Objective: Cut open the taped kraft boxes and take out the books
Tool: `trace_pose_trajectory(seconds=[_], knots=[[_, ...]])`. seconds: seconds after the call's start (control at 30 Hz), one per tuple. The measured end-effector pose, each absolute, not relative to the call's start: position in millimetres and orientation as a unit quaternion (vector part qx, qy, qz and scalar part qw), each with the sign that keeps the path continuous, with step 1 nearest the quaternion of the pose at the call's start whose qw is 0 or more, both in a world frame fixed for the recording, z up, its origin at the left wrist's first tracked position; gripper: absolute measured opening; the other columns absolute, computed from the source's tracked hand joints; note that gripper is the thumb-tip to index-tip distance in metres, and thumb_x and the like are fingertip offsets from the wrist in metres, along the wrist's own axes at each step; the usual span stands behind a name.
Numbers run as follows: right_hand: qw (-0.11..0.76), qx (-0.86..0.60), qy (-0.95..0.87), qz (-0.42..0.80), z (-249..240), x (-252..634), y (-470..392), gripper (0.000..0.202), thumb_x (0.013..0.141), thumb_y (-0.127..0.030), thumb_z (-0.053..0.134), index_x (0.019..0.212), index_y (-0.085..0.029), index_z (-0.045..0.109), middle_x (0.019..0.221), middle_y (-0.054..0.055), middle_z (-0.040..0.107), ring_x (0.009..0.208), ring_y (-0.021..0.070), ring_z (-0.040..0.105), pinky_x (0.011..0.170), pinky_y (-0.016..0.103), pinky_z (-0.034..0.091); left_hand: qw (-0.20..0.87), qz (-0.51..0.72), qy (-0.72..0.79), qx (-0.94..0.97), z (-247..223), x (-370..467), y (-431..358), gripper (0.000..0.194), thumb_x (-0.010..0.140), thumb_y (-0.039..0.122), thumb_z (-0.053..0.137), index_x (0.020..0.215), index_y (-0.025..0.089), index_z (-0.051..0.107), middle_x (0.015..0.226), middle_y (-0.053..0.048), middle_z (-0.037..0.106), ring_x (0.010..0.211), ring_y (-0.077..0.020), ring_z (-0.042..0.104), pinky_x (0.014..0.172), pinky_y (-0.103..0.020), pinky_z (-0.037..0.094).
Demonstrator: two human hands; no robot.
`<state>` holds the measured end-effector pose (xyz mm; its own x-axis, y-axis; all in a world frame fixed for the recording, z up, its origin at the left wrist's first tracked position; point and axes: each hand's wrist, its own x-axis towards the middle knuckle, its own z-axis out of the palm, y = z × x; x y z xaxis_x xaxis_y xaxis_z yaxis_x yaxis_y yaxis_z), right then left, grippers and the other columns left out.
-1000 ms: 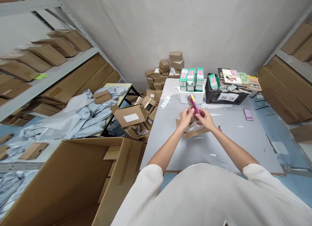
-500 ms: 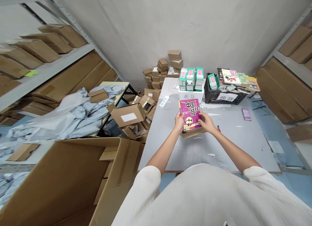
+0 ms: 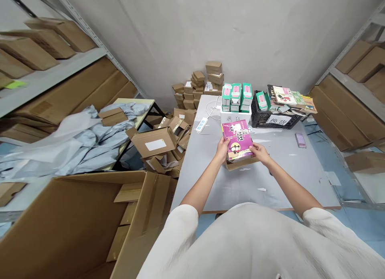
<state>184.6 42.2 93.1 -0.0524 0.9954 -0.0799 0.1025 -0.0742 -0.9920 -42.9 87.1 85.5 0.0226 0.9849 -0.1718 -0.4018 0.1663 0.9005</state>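
Note:
A purple book (image 3: 240, 139) with a cartoon figure and large characters on its cover is held over the grey table (image 3: 207, 182). My left hand (image 3: 222, 150) grips its left edge, and my right hand (image 3: 260, 152) pinches its lower right side with the thumb on the cover. Under the book, a brown cardboard piece (image 3: 242, 163) shows along the lower edge; the rest of it is hidden.
Behind the book stand a white box (image 3: 234, 118) of green-and-pink cartons and a black crate (image 3: 261, 120) of books. A power strip (image 3: 201, 125) lies at the left. A large open carton (image 3: 156, 203) stands beside the table, left.
The book has turned slightly and shifted a little to the right over the cardboard. My right hand has moved right with its edge. The head view has shifted slightly.

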Motion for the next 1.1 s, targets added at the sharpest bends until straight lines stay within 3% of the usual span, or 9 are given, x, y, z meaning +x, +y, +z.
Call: trace_pose_trajectory(seconds=[0.1,0.33,0.67,0.83,0.97,1.1], knots=[[0.476,-0.530,-0.501,0.492,94.4,186.0,41.7,0.062,0.075,-0.072,0.083,0.112,-0.023,0.079,0.097,0.005,0.084,0.089,0.0283,0.078,0.079,0.042,0.067,0.630,0.517,0.426,0.392,81.3,-45.4,81.9,0.038,0.088,0.046,0.083,0.116,0.023,0.073,0.115,-0.008,0.082,0.102,-0.0256,0.079,0.091,-0.041,0.066],[0.521,-0.563,-0.465,0.442,97.6,208.1,37.4,0.069,0.072,-0.076,0.084,0.116,-0.023,0.079,0.100,0.005,0.084,0.088,0.0254,0.076,0.081,0.041,0.065,0.646,0.432,0.409,0.478,68.1,-37.8,69.4,0.041,0.086,0.053,0.088,0.105,0.021,0.074,0.089,-0.004,0.078,0.075,-0.0187,0.075,0.076,-0.034,0.064],[0.523,-0.570,-0.458,0.437,112.9,246.9,27.0,0.065,0.081,-0.074,0.081,0.121,-0.023,0.079,0.116,0.008,0.083,0.101,0.0250,0.077,0.088,0.037,0.062,0.657,0.431,0.352,0.509,79.6,3.5,78.2,0.047,0.088,0.058,0.085,0.111,0.018,0.073,0.100,-0.008,0.078,0.082,-0.0176,0.073,0.079,-0.031,0.059],[0.525,-0.541,-0.473,0.456,117.8,288.6,36.7,0.071,0.080,-0.062,0.087,0.140,-0.027,0.074,0.128,0.009,0.081,0.107,0.0264,0.076,0.088,0.037,0.061,0.653,0.438,0.339,0.516,90.1,37.6,90.8,0.050,0.090,0.059,0.084,0.115,0.018,0.074,0.104,-0.008,0.077,0.087,-0.0191,0.073,0.082,-0.033,0.057],[0.505,-0.509,-0.505,0.481,118.8,338.5,48.7,0.084,0.082,-0.054,0.087,0.158,-0.029,0.061,0.114,0.007,0.083,0.094,0.0250,0.078,0.082,0.038,0.062,0.653,0.442,0.341,0.511,96.7,79.0,105.2,0.050,0.087,0.059,0.087,0.114,0.018,0.074,0.098,-0.006,0.076,0.085,-0.0184,0.073,0.083,-0.033,0.058],[0.517,-0.475,-0.519,0.488,116.1,396.3,70.6,0.090,0.081,-0.055,0.090,0.160,-0.024,0.059,0.106,0.008,0.083,0.086,0.0246,0.076,0.080,0.041,0.062,0.648,0.461,0.344,0.500,101.9,132.3,119.4,0.051,0.086,0.057,0.089,0.117,0.019,0.075,0.104,-0.007,0.078,0.085,-0.0180,0.074,0.085,-0.033,0.060]])
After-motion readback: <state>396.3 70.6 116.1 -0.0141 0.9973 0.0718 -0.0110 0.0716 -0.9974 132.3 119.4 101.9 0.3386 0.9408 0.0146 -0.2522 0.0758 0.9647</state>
